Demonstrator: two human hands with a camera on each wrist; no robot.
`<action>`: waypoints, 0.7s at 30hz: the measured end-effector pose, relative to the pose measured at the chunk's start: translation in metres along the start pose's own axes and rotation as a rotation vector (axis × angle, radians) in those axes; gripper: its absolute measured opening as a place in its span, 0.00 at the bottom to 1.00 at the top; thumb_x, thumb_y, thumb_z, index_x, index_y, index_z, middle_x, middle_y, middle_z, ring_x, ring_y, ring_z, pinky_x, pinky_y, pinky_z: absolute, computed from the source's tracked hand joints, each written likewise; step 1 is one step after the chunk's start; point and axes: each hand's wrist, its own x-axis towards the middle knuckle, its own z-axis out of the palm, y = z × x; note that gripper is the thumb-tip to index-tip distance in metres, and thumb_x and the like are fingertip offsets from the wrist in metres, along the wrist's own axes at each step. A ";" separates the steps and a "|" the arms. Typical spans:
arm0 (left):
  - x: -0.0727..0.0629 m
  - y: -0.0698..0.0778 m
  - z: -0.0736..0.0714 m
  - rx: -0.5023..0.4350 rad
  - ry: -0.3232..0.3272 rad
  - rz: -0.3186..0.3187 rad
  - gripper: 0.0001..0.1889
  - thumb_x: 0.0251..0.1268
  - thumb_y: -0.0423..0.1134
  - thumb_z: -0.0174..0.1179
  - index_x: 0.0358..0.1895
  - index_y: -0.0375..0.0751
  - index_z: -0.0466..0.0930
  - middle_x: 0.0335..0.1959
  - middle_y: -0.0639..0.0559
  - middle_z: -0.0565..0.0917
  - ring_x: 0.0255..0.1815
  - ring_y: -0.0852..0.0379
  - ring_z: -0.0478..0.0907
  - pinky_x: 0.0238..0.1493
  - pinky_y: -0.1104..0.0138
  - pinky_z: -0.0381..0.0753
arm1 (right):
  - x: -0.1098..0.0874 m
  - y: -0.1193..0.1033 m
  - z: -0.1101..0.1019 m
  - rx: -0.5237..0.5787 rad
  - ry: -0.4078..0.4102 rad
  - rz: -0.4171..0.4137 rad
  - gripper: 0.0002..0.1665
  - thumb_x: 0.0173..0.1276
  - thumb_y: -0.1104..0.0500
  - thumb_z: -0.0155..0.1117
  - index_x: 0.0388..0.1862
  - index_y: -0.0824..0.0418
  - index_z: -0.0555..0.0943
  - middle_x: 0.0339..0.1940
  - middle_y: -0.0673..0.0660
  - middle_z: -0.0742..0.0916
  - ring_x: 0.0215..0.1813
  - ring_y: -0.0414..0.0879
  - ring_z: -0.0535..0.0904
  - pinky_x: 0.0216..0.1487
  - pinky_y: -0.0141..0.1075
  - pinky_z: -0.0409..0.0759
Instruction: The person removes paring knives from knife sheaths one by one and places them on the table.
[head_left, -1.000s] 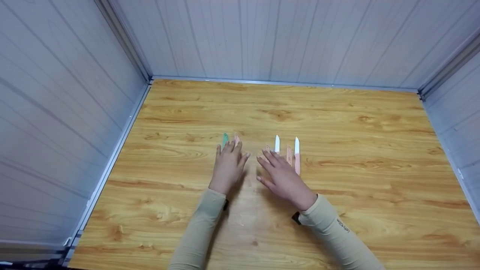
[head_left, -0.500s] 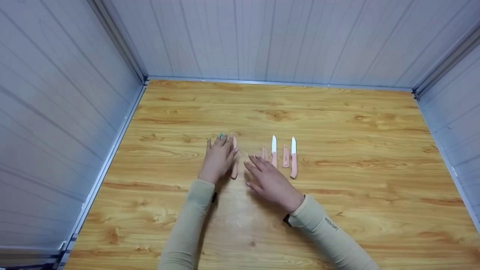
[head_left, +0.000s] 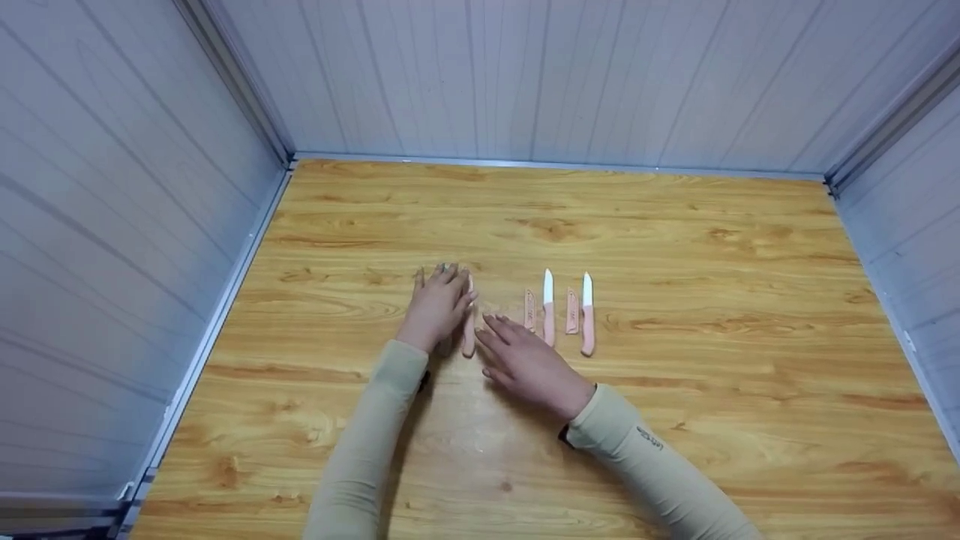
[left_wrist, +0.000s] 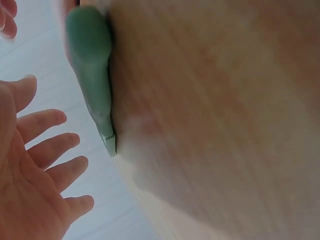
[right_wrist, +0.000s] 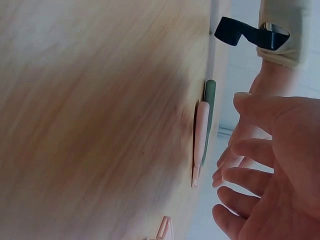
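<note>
In the head view my left hand (head_left: 437,307) hovers over a green-handled knife, fingers loosely spread and gripping nothing; it hides nearly all of that knife there. The left wrist view shows the green knife (left_wrist: 92,65) lying on the table below the open palm. Just right of it lies a knife with a pink handle (head_left: 469,337), partly behind my left fingers. My right hand (head_left: 534,367) is held above the table with relaxed fingers, nothing in it. Beside its fingertips are a pink sheath (head_left: 529,306) and a pink-handled knife (head_left: 548,319) with a bare white blade.
Farther right, a second pink sheath (head_left: 572,311) lies beside another white-bladed pink knife (head_left: 587,322). The wood-grain table (head_left: 675,247) extends around them, bounded by pale panel walls (head_left: 480,82) at the back and both sides.
Both hands have shifted left. My left hand now covers the green knife, and the pink handle beside it shows. My right hand has uncovered the white-bladed knives and sheaths, which lie as before.
</note>
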 end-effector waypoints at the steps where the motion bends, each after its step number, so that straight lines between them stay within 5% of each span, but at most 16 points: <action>1: 0.001 -0.001 0.000 0.001 -0.004 0.001 0.27 0.74 0.53 0.46 0.70 0.43 0.65 0.71 0.42 0.63 0.72 0.40 0.53 0.70 0.43 0.41 | 0.001 -0.001 0.000 0.001 0.001 -0.004 0.34 0.71 0.48 0.56 0.70 0.64 0.65 0.72 0.64 0.66 0.72 0.58 0.59 0.70 0.48 0.57; 21: 0.009 -0.007 -0.005 0.124 -0.062 0.061 0.27 0.74 0.53 0.47 0.71 0.47 0.64 0.72 0.45 0.61 0.73 0.42 0.52 0.71 0.44 0.39 | 0.021 0.000 0.017 0.041 -0.052 0.011 0.36 0.70 0.48 0.58 0.71 0.64 0.65 0.73 0.64 0.64 0.73 0.59 0.56 0.71 0.47 0.55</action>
